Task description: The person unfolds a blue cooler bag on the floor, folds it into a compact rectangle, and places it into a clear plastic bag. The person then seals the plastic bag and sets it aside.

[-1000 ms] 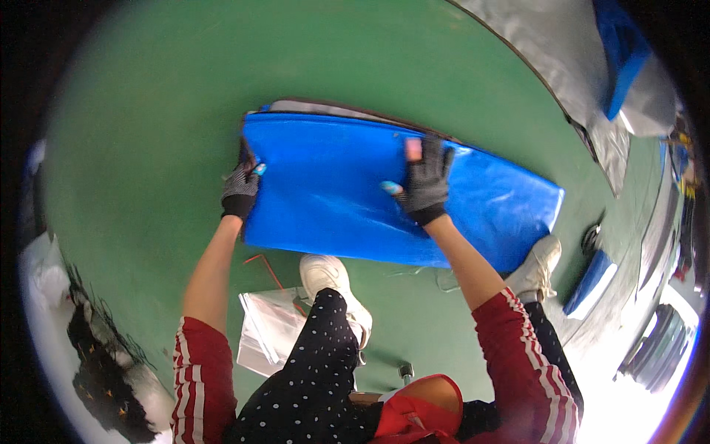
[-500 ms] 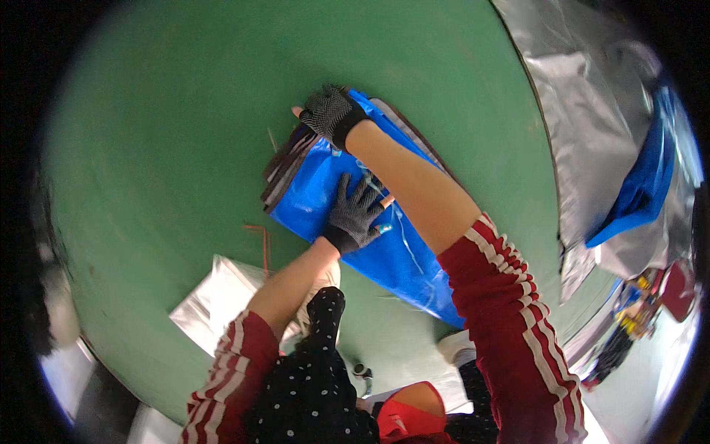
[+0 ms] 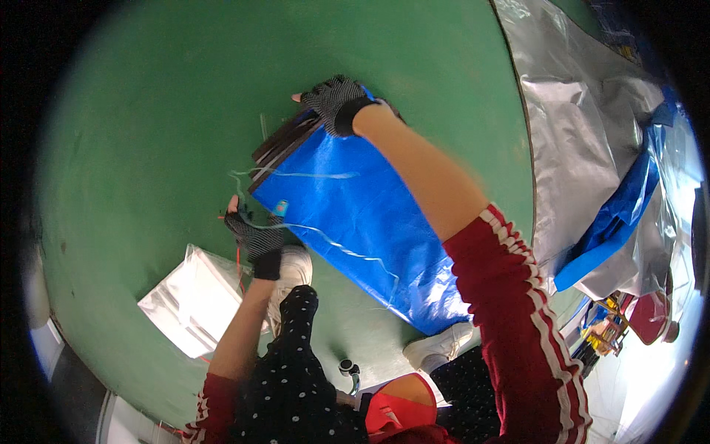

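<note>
A stack of folded blue sheeting with dark-edged grey layers lies slantwise on the green floor before me. My right hand, in a grey fingerless glove with a black cuff, is closed over its far corner; its fingertips are mostly hidden. Beside the near left edge, my left hand, gloved alike, has its fingers curled at a pale, thin plastic string. Its thumb stands apart with something light blue round it. The string loops past that hand and trails across the blue top.
White, sheet-like packets lie at the lower left, with a thin red cord beside them. My shoes stand close to the stack. Silver sheeting with a blue fold spreads along the right.
My left hand has moved left off the blue top to beside its edge, drawing the string out. My right hand stays at the far corner, and the view has shifted slightly.
</note>
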A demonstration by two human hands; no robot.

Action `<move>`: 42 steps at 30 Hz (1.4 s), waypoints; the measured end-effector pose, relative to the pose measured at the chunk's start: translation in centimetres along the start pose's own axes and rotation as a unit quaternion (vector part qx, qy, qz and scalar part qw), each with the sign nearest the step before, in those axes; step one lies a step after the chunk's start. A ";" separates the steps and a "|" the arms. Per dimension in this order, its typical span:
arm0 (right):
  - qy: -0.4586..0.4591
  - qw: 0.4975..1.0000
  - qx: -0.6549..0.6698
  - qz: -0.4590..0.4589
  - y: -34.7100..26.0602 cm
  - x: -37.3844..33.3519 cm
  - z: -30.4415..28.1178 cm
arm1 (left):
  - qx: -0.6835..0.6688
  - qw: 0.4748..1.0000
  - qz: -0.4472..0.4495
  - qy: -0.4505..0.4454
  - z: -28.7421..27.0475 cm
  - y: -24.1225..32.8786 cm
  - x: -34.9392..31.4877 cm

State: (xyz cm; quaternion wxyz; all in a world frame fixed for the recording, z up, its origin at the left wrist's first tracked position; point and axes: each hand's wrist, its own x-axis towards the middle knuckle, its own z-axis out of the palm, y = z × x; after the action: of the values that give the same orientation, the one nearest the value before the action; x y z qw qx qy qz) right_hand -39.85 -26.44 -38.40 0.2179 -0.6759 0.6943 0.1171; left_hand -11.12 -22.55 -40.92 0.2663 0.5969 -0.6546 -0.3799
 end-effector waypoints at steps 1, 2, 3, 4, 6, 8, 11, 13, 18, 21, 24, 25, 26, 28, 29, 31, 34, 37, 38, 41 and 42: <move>0.063 0.998 0.002 0.007 -0.4 -0.5 0.2 | -0.004 0.996 -0.031 -0.080 0.0 -1.2 1.0; 0.180 0.981 -0.067 0.041 -1.7 -1.4 0.6 | -0.010 0.986 -0.088 -0.140 0.1 -2.1 2.3; 0.227 0.972 -0.053 0.040 -2.2 -2.3 0.5 | -0.028 0.969 -0.125 -0.210 0.3 -2.7 3.3; 0.252 0.966 -0.041 0.039 -3.4 -4.0 0.5 | -0.202 0.922 -0.165 -0.287 0.2 -2.9 4.0; 0.269 0.963 0.014 0.024 -4.7 -7.2 -0.1 | -0.189 0.910 -0.113 -0.352 0.4 -2.6 4.8; 0.226 0.970 0.089 0.015 -4.4 -10.1 0.0 | -0.403 0.821 -0.153 -0.375 0.8 -2.1 5.0; 0.295 0.949 0.106 0.028 -2.5 -11.1 1.6 | -0.421 0.760 -0.332 -0.369 2.4 -2.2 5.3; 0.253 0.965 0.050 0.045 -0.8 -9.8 3.2 | -0.395 0.824 -0.176 -0.365 4.3 -2.7 5.4; 0.164 0.984 -0.054 0.034 1.7 -5.4 2.9 | -0.135 0.981 0.031 -0.135 5.2 -0.1 4.0; 0.081 0.996 0.013 0.038 1.8 -3.0 0.0 | 0.130 0.907 0.397 -0.058 4.5 4.3 1.8; 0.072 0.993 -0.078 -0.044 1.4 0.0 -1.7 | 0.092 0.761 0.473 -0.434 8.3 8.2 -1.1; 0.080 0.997 -0.014 -0.004 1.0 0.8 -1.6 | 0.117 0.759 0.480 -0.423 9.4 8.3 -0.9; 0.050 0.996 0.037 0.062 0.6 1.7 -1.3 | 0.147 0.742 0.500 -0.422 10.6 8.2 -1.2; -0.104 0.985 -0.140 -0.008 0.0 2.7 -0.9 | 0.173 0.729 0.510 -0.421 12.4 7.4 -1.7; -0.048 0.983 -0.172 -0.049 -0.1 2.3 -1.0 | 0.177 0.729 0.512 -0.419 12.9 6.9 -1.6; 0.046 0.961 -0.238 -0.134 -0.3 -0.2 -1.8 | 0.179 0.724 0.521 -0.415 13.2 6.2 -1.6; -0.050 0.995 -0.053 -0.071 -0.3 -7.8 -3.6 | 0.118 0.752 0.523 -0.385 12.6 6.3 -1.9; -0.101 0.991 -0.035 -0.082 -1.3 -18.5 -1.3 | 0.110 0.770 0.508 -0.370 12.5 6.5 -2.4; -0.033 0.999 0.016 0.009 -2.2 -21.1 0.7 | 0.106 0.769 0.505 -0.378 12.5 6.2 -2.7; 0.091 0.994 0.044 -0.031 -2.9 -23.1 7.7 | 0.092 0.758 0.496 -0.413 12.1 3.8 -3.5; 0.139 0.990 0.035 -0.014 -2.6 -23.3 9.5 | 0.084 0.755 0.491 -0.427 11.3 2.7 -3.8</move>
State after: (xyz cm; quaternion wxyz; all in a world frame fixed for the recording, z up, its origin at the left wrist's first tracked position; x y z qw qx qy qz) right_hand -36.08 -1.54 -35.66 0.1442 -0.6870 0.7122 -0.0056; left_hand -21.20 -16.74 -44.77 0.0582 -0.0105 -0.9328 -0.3555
